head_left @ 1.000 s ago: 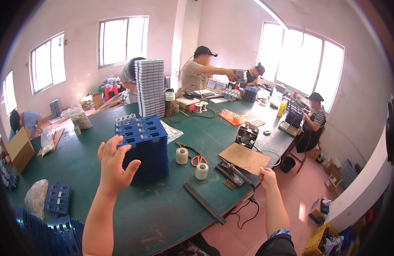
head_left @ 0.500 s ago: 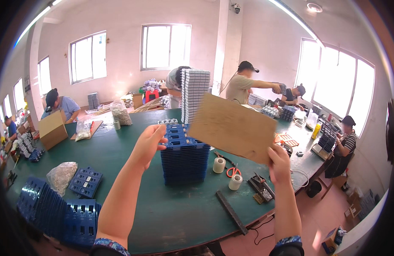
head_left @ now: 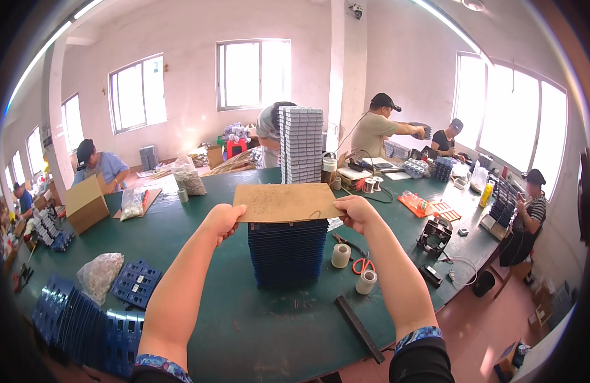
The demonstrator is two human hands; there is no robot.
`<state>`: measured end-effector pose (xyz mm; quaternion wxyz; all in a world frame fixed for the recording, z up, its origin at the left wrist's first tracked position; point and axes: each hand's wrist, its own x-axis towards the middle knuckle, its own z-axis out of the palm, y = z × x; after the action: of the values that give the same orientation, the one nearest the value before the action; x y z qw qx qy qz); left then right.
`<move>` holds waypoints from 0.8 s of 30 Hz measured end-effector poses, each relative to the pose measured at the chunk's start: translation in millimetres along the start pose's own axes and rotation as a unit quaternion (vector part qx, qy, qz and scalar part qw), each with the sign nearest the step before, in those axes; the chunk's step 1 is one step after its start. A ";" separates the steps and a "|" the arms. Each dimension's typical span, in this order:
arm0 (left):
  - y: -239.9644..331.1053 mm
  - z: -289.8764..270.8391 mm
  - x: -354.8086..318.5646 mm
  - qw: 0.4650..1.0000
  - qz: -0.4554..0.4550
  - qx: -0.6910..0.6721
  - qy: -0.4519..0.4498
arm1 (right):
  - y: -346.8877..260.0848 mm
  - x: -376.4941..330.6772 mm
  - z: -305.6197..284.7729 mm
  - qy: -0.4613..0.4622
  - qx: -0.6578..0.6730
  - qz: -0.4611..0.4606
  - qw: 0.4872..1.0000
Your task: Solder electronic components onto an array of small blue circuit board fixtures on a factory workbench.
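Stretching across most of the view, a long green surface (head_left: 269, 332) fills a bright workroom with pink walls and big windows on the far and right sides. Several other people sit or stand along its edges, bent over their own work. On the surface lie a cardboard box (head_left: 86, 203) at the left, clear bags of small parts (head_left: 99, 274), flat blue trays (head_left: 136, 283) at the lower left, a tall grey stack of trays (head_left: 301, 144) at the far side, rolls of tape (head_left: 341, 255), orange-handled scissors (head_left: 364, 263) and a dark bar (head_left: 359, 328) near the front edge.

In the middle stands a stack of blue trays (head_left: 288, 253). A brown cardboard sheet (head_left: 286, 202) is held level just on top of it. The left hand (head_left: 223, 219) has its grip pinched on the sheet's left edge, and the right hand (head_left: 355, 211) has its grip pinched on the right edge.

Half a second earlier the sheet was tilted and raised in the air above and to the right of the stack, held by the right hand, while the left hand was spread open near the stack. Now both hands hold it and it lies flat over the stack.
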<state>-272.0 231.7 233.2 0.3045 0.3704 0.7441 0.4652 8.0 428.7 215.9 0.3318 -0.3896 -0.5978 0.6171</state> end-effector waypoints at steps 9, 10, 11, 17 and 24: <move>-15.4 0.7 -2.6 0.999 -0.032 -0.004 -0.014 | 6.3 0.1 2.3 -0.002 0.000 0.010 1.000; -16.6 1.1 -1.6 0.999 -0.030 -0.007 -0.022 | 7.7 0.2 2.7 -0.002 -0.012 0.011 1.000; -18.6 2.2 -1.1 0.999 -0.030 0.001 -0.020 | 9.6 0.2 3.2 -0.007 -0.018 0.015 1.000; -31.8 -4.9 6.6 0.998 -0.031 -0.014 -0.056 | 11.0 2.7 -1.6 -0.014 -0.007 0.037 0.999; -45.9 -10.2 27.3 0.949 -0.107 -0.264 -0.137 | 14.9 10.9 -9.2 -0.126 0.077 0.133 0.980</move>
<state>-307.1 236.3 191.9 0.5385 0.2547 0.5812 0.5544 11.7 441.7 200.3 0.1972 -0.3583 -0.5284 0.7440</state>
